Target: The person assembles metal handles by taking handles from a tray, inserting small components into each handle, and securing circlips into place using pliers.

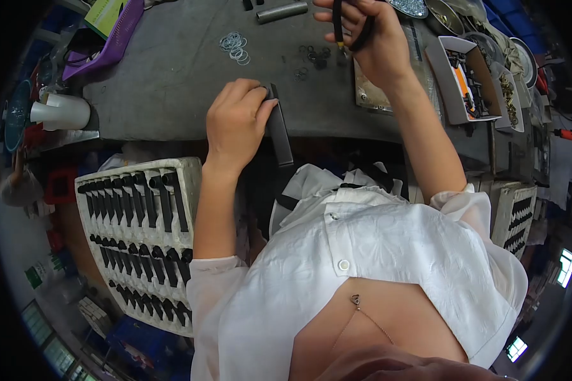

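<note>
My left hand (235,117) is closed around the upper end of a dark grey rectangular bar-shaped part (281,136), whose lower end extends past the table's front edge. In my right hand (382,47), raised over the table, is a pair of black-handled pliers (338,28) with the tips pointing down. Between the hands, small black rings (313,56) lie loosely on the table. Beyond my left hand is a loose pile of thin pale rings (235,47). A grey metal cylinder (281,13) rests at the far side.
On the left are a purple basket (124,38) and a white roll (67,112). A foam tray (187,168) of black parts stands beside my left arm. To the right sit a flat metal plate (370,95), a white box (454,105) of parts and a metal bowl (445,18).
</note>
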Available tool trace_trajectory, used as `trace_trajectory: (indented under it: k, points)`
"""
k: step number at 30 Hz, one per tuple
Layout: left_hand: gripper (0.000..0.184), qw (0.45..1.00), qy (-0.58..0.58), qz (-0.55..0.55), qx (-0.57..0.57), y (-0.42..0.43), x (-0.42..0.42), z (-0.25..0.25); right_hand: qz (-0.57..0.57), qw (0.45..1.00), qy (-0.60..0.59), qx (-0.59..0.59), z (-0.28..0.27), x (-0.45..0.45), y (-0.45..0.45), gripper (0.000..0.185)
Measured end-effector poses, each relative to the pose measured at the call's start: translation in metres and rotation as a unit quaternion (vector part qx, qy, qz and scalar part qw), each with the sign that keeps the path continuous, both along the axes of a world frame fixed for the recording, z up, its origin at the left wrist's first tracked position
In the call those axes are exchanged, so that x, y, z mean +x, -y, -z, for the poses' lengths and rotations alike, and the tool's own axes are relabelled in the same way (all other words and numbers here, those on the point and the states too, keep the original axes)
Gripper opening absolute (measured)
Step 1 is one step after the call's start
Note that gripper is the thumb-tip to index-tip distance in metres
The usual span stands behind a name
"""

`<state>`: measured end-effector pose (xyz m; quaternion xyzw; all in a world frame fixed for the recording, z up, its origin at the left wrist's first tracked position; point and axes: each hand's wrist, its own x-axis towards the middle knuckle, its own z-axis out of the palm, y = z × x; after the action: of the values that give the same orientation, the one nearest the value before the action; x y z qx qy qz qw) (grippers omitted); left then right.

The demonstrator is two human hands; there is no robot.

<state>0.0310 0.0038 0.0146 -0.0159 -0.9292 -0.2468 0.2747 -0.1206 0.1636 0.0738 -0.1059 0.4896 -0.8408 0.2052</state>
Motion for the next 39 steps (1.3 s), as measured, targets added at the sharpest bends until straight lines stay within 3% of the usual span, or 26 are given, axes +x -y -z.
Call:
trace_trajectory:
  k: [3,10,13,19,21,22,24,26,28,30,33,39]
  points:
    - [0.018,0.998,0.028,0.002,-0.049,0.000,0.000,-0.008,-0.009,0.995,-0.009,-0.101,0.041,-0.015,0.009,0.058]
    - [0.016,0.997,0.018,0.022,-0.076,0.003,0.000,-0.008,0.052,0.996,-0.010,-0.073,0.061,-0.008,0.019,0.053]
    - [0.016,0.999,-0.021,0.012,-0.039,0.005,0.000,0.001,0.098,0.992,-0.020,-0.075,0.063,0.002,0.009,0.053]
    - [0.023,1.000,0.018,-0.004,0.018,0.003,0.001,0.000,0.054,0.995,0.015,-0.076,0.042,0.013,0.005,0.057]
    - [0.027,0.990,0.009,-0.007,0.140,0.004,-0.002,0.002,0.047,0.997,0.004,-0.064,0.040,0.007,0.004,0.060]
    - [0.027,0.990,0.011,-0.006,0.141,0.007,-0.003,0.003,0.049,0.997,0.005,-0.063,0.042,0.005,0.003,0.060]
    - [0.031,0.987,0.075,0.057,0.131,0.017,-0.008,0.007,-0.030,0.997,-0.004,-0.071,0.046,0.003,0.002,0.059]
    - [0.032,0.981,0.100,0.064,0.151,0.017,-0.013,0.016,-0.051,0.995,0.012,-0.086,0.048,0.005,0.006,0.059]
    - [0.033,0.975,0.124,0.069,0.169,0.016,-0.015,0.019,-0.143,0.980,0.014,-0.135,0.052,0.004,0.012,0.058]
    - [0.030,0.939,0.193,0.051,0.278,0.013,-0.016,0.019,-0.138,0.983,0.033,-0.119,0.052,0.006,0.016,0.057]
    - [0.032,0.917,0.203,0.047,0.340,0.013,-0.014,0.020,-0.129,0.984,0.060,-0.107,0.058,0.005,0.018,0.056]
    - [0.032,0.936,0.207,0.080,0.272,0.004,-0.010,0.013,-0.048,0.995,0.030,-0.088,0.058,-0.001,0.000,0.056]
